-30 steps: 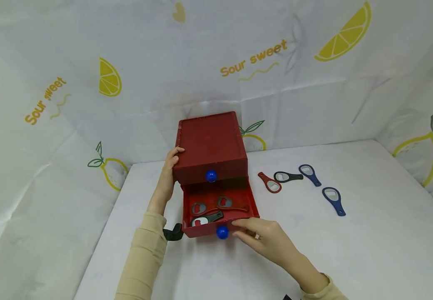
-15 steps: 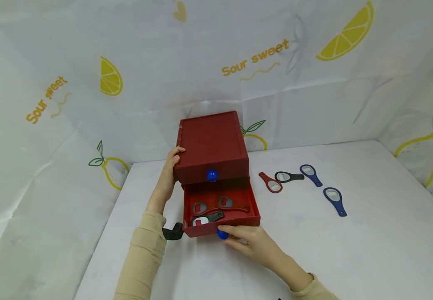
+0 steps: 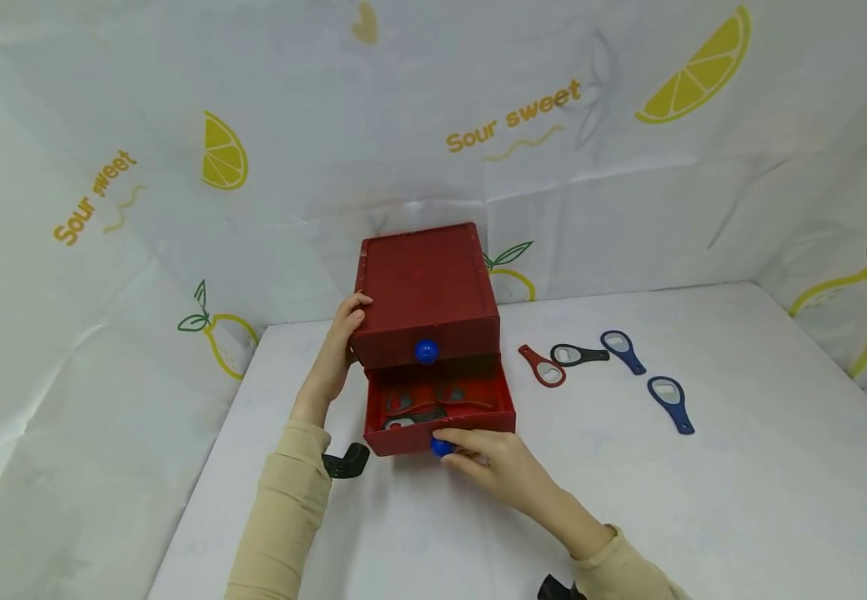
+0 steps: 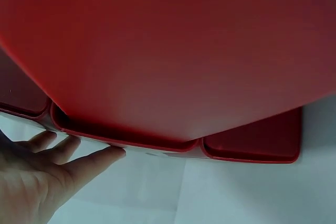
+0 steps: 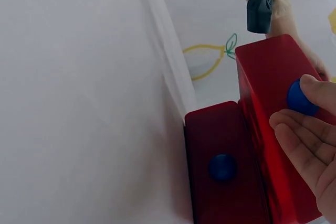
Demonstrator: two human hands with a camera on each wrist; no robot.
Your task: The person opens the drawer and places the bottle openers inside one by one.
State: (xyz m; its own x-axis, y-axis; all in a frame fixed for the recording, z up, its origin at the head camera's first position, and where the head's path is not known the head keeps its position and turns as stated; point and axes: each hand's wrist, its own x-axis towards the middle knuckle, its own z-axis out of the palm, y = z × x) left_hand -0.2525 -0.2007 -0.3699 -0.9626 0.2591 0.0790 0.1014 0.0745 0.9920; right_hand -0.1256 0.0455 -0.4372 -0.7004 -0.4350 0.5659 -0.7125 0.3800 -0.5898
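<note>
A red two-drawer cabinet (image 3: pixel 422 279) stands against the backdrop. Its lower drawer (image 3: pixel 403 442) is partly out, holding several bottle openers, among them a black-handled bottle opener (image 3: pixel 430 414). With thumb and fingers my right hand (image 3: pixel 497 467) pinches the blue knob (image 3: pixel 443 447) on that drawer's front; the right wrist view shows the blue knob (image 5: pixel 301 99) between them. My left hand (image 3: pixel 334 350) rests against the cabinet's left side, fingertips over its top edge. Extended fingers (image 4: pixel 94 166) touch the red side in the left wrist view. The upper drawer, with another blue knob (image 3: pixel 426 351), is closed.
On the white table right of the cabinet lie a red bottle opener (image 3: pixel 542 367), a black bottle opener (image 3: pixel 578 355) and two blue ones, the nearer blue bottle opener (image 3: pixel 671 404) set apart. A lemon-print cloth (image 3: pixel 291 108) hangs behind.
My right hand has moved left from beside the knob and taken hold of it. The lower drawer has slid a little inward, hiding more of its bottle openers. My left hand stays put.
</note>
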